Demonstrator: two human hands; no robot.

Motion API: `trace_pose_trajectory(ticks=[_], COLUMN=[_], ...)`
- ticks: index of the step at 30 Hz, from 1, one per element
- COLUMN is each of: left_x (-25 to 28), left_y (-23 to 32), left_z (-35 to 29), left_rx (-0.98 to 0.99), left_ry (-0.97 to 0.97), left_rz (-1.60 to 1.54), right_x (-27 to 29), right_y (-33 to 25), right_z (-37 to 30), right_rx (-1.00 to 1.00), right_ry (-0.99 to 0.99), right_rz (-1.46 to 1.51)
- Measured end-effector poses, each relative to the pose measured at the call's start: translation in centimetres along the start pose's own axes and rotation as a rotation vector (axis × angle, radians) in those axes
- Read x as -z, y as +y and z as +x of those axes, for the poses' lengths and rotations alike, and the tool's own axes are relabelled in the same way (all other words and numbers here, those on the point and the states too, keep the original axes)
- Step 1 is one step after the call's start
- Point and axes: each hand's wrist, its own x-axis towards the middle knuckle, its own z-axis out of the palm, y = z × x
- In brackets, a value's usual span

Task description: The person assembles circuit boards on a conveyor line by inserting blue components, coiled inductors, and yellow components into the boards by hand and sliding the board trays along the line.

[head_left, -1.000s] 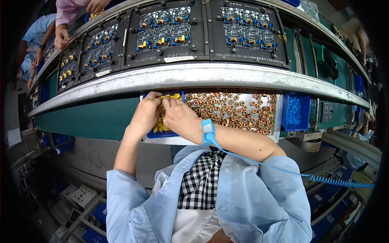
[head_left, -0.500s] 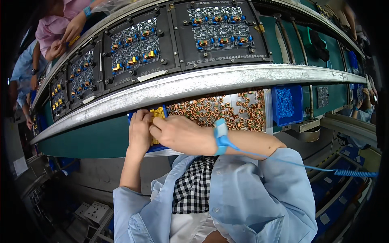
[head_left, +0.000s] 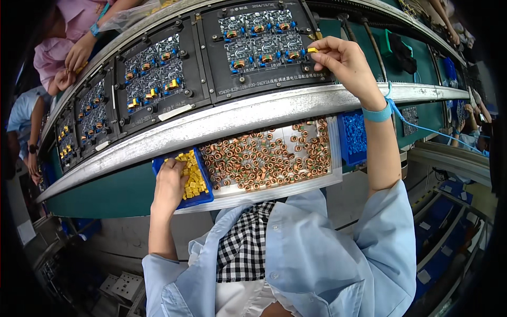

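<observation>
My right hand [head_left: 343,66] is raised over the right edge of the nearest black fixture [head_left: 211,68]. Thumb and fingers pinch a small yellow box capacitor [head_left: 312,50] beside the lower right circuit board [head_left: 293,54]. The boards in this fixture carry copper-wound ring coils and blue parts; no yellow capacitor shows on them. My left hand [head_left: 170,185] reaches into a blue bin [head_left: 205,198] full of yellow capacitors [head_left: 194,179]. Its fingers are curled in among the pieces, and the fingertips are partly hidden.
A clear tray [head_left: 336,158] of copper ring coils lies right of the blue bin, with a bin of blue parts [head_left: 354,137] beyond. A metal rail [head_left: 237,117] runs between bins and fixtures. A blue coiled cord [head_left: 422,129] trails from my right wristband. Co-workers' hands [head_left: 79,53] are at far left.
My right hand has left the bin and moved up and right over the fixture, carrying a yellow capacitor. My left hand stays at the bin. The whole view has shifted slightly.
</observation>
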Motion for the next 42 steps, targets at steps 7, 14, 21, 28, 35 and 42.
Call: trace_pose_trajectory(ticks=[7,14,21,28,35,42], left_x=[-0.1,0.1,0.1,0.4,2.0,3.1], left_y=[0.3,0.1,0.6,0.5,1.5,2.0], left_z=[0.1,0.1,-0.2,-0.4,-1.0,-0.9], left_rx=[0.050,0.010,0.035,-0.019,0.190,0.140], left_ry=[-0.024,0.059,0.139,0.200,0.105,0.109], left_rz=[0.074,-0.015,-0.080,-0.054,-0.216,-0.406], right_x=[0.2,0.2,0.0,-0.1,-0.7,-0.4], right_y=[0.6,0.7,0.4,1.5,1.3,1.2], right_z=[0.8,1.3,2.2,2.9,3.3,3.7], right_rx=[-0.044,0.036,0.287,0.454,0.429,0.416], right_ry=[-0.013,0.016,-0.030,-0.142,-0.159,-0.191], right_rz=[-0.083,-0.096,-0.550,-0.754,-0.870,-0.958])
